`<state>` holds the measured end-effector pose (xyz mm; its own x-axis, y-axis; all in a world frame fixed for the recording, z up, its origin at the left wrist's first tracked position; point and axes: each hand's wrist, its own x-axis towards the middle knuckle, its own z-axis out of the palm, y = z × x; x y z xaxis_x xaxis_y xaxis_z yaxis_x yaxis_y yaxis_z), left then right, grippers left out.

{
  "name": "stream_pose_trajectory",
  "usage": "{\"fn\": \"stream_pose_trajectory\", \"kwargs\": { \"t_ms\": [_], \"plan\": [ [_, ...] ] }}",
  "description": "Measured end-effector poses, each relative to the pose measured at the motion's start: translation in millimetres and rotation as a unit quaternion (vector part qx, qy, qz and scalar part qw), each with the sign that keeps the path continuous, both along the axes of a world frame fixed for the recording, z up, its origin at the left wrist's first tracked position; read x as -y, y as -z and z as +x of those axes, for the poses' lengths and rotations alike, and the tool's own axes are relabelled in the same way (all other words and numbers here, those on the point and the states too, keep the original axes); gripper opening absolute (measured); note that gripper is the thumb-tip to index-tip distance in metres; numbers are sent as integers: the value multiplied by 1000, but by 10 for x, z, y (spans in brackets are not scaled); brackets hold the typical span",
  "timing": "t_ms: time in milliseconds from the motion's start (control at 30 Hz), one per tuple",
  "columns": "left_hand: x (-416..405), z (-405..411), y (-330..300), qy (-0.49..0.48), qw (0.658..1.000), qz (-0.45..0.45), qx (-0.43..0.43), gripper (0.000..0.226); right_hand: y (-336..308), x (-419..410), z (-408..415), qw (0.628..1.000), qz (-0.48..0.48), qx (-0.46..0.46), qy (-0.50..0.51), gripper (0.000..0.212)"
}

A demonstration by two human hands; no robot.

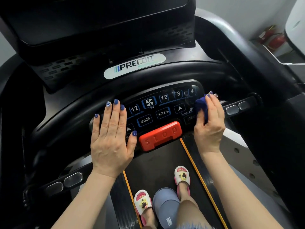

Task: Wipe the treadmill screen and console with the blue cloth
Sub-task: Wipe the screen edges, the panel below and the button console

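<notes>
Two bare forearms are seen reaching forward over the treadmill belt (158,159) toward the button console (163,106), above a pair of cartoon slippers (142,202) and a grey cap brim (165,204) at the bottom of the view. At the console's right end, the blue cloth (201,106) is held bunched in the right hand (209,123), with fingers and thumb curled round it and its wad pressed against the panel near the speed and start keys. At the opposite end, the left hand (112,139) is laid flat with its fingers straight and together, covering the left-hand keys and holding nothing. The two hands are kept well apart, with the red stop bar (160,136) lying between them. The console is stretched crosswise from hand to hand, its long axis curving left to right, so the unwiped span is judged to lie to the left of the cloth, toward the flat hand; the right hand is plainly the nearer to the work. Faint streaks are seen on the glossy panel by the numbered keys beside the cloth. The dark screen (99,17) is set higher and farther away, beyond the Precor badge (134,66), and is judged not yet reached by the cloth. The cloth itself appears deep blue, soft and crumpled, mostly hidden inside the grip.
</notes>
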<state>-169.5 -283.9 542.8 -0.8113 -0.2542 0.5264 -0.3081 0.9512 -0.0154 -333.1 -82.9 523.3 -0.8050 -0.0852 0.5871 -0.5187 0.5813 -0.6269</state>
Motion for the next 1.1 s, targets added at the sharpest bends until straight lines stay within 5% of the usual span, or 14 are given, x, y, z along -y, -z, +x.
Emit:
{"fn": "stream_pose_trajectory", "kwargs": {
  "t_ms": [633,833,1000,1100],
  "plan": [
    [-3,-2,-17,-2,1000,4,9,62,42,-195,215,996,-1,57,-67,39],
    [-4,-3,-35,-1,1000,9,9,61,-176,180,9,999,-23,28,39,18],
    [-12,12,-27,-1,1000,11,11,61,57,-51,132,999,30,-26,-36,20],
    [-4,3,-33,-2,1000,9,14,62,-36,42,39,1000,-2,-21,5,17]
  ]
}}
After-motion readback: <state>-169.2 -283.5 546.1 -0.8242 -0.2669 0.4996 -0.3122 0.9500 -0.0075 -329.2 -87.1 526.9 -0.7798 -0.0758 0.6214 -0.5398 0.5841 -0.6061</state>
